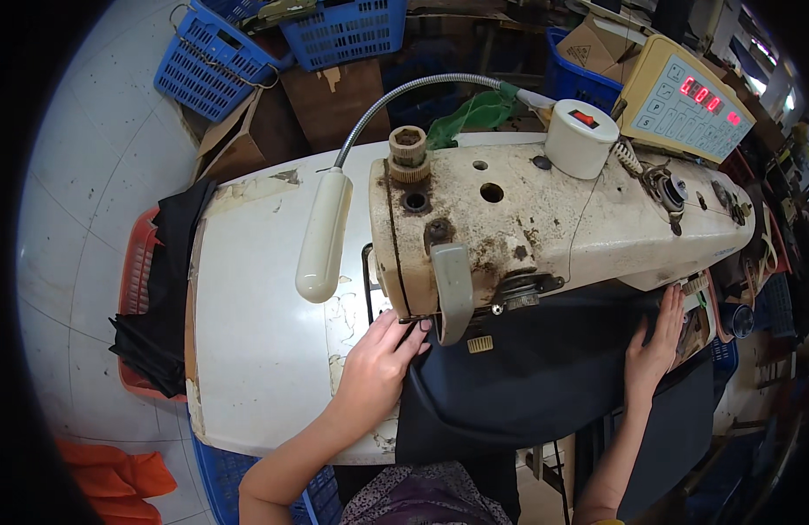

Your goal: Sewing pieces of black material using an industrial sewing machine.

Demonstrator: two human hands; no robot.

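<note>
A worn cream sewing machine [518, 210] stands across the white table, its head just above my left hand. Black fabric [518, 367] lies under the machine arm and hangs over the front edge. My left hand [378, 363] is at the fabric's left edge beside the needle area, its bent fingers closed on that edge; the fingertips are partly hidden by the machine head. Farther right, my right hand [654, 350] rests flat on the fabric with fingers stretched out, close to the machine's base. The needle itself is hidden.
A white lamp [324, 236] on a bendy metal neck hangs left of the machine head. At the back right is a control panel [691, 101] with red digits. Left of the white table [255, 289], a red basket [140, 280] holds black cloth. Blue crates [347, 35] stand behind.
</note>
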